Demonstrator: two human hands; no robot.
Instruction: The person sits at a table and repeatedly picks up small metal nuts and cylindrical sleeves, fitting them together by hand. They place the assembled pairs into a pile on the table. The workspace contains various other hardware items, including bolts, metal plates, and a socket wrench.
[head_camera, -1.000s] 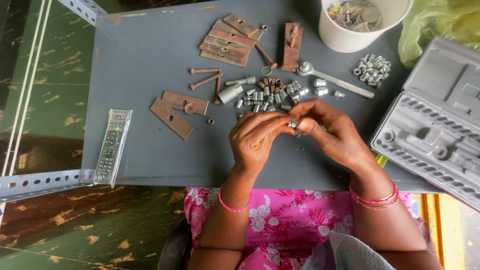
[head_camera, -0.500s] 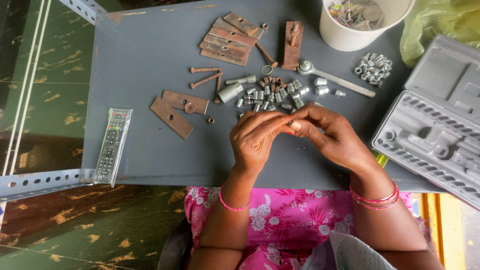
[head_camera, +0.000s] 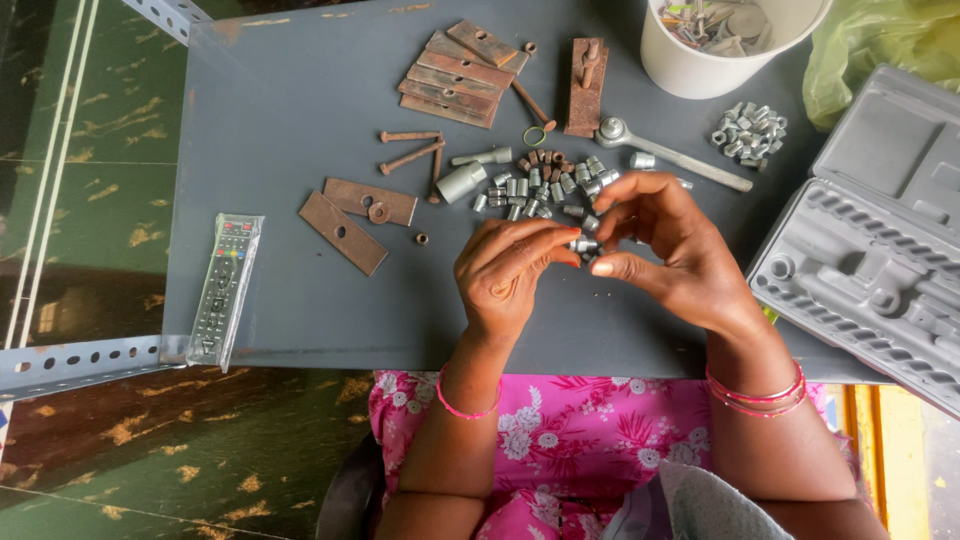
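Both hands, left (head_camera: 510, 275) & right (head_camera: 665, 250), pinch small shiny metal socket (head_camera: 584, 244) betw. fingertips, above grey table (head_camera: 280, 130).

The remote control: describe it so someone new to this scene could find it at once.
Start at the grey table and go to its left edge, away from the piles of metal parts. The remote control lies there alone, lengthwise, overhanging the near edge. It is the only dark, buttoned thing in a clear plastic sleeve; all else nearby is metal.
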